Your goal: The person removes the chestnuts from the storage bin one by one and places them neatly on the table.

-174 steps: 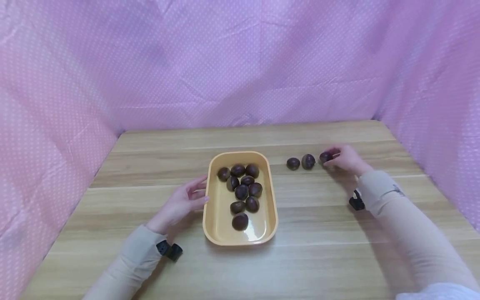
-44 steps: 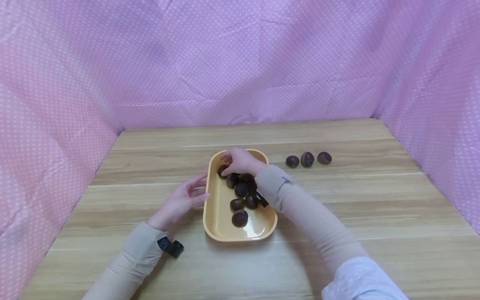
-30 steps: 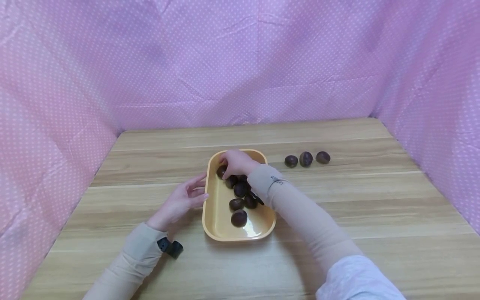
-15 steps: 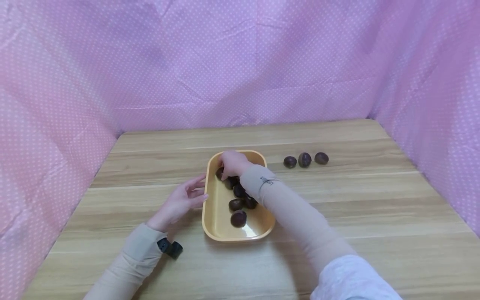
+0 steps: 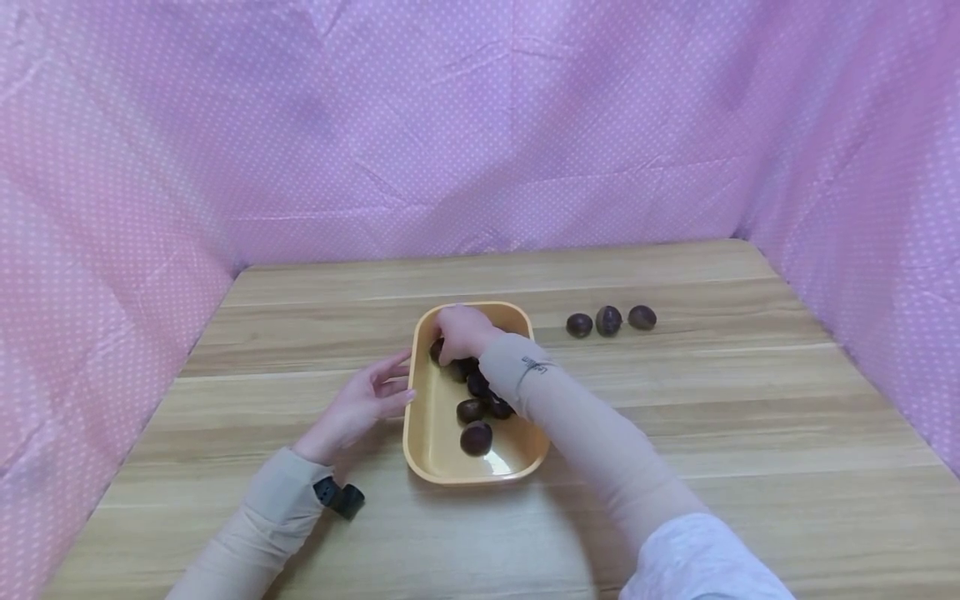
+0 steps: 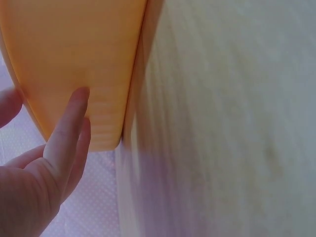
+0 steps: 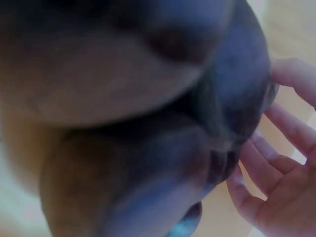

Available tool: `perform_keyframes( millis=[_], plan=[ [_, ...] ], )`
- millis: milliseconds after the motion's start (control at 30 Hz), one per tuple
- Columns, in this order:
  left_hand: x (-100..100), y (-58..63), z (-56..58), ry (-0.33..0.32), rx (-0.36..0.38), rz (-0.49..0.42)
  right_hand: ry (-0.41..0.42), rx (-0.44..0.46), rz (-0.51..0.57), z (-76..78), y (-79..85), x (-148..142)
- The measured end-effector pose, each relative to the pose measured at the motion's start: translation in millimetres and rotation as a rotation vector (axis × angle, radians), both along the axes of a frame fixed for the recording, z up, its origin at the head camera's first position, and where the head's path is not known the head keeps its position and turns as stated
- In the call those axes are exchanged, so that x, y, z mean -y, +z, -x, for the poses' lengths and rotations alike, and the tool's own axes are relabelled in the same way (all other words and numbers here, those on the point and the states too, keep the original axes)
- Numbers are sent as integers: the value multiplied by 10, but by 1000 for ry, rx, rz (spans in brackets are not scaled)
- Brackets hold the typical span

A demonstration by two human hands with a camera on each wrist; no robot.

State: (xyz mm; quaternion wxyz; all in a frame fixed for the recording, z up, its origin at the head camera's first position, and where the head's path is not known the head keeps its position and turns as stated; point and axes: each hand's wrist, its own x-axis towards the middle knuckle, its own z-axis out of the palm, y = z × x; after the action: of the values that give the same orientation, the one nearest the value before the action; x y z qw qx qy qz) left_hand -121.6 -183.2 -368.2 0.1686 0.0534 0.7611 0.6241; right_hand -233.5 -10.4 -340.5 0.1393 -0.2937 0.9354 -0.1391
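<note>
A yellow tray [image 5: 414,433] stands on the wooden table, with several dark brown chestnuts [image 5: 476,438] lying in it. My left hand [image 5: 362,408] is at the tray's left side, its extended fingers [image 6: 64,133] against the outer wall and its thumb at the rim. Inside the tray, toward the back left corner, my right hand [image 5: 463,330] has thumb and curled fingers about a chestnut [image 5: 437,352], which is partly hidden. Large, blurred chestnuts [image 7: 128,182] fill the right wrist view, with the fingertips [image 7: 291,74] at their far side.
Three chestnuts [image 5: 609,321] lie in a row on the table [image 5: 750,400], right of the tray's back end. Pink dotted cloth [image 5: 480,125] hangs behind the table and on both sides.
My right hand left the chestnut at the right end of the row and went into the tray. There it shifted slightly left with a chestnut. My left hand stayed beside the tray.
</note>
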Motion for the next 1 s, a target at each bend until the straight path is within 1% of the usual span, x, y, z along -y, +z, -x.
perform_keyframes(
  millis=[200,300,467,633,833,1000],
  plan=[
    [-18,-1,-1,10,8,-15,56,80,124,27,15,-32],
    [-24,9,-7,12,3,-8,71,86,153,53,52,-53],
    [-27,19,-9,8,17,-18,65,87,203,64,193,-101],
    [-24,15,-10,14,29,-7,70,88,291,35,319,-146],
    [-24,16,-8,22,25,24,82,141,404,-25,467,-232],
    [-30,13,4,22,30,27,108,132,473,-94,575,-329]
  ],
)
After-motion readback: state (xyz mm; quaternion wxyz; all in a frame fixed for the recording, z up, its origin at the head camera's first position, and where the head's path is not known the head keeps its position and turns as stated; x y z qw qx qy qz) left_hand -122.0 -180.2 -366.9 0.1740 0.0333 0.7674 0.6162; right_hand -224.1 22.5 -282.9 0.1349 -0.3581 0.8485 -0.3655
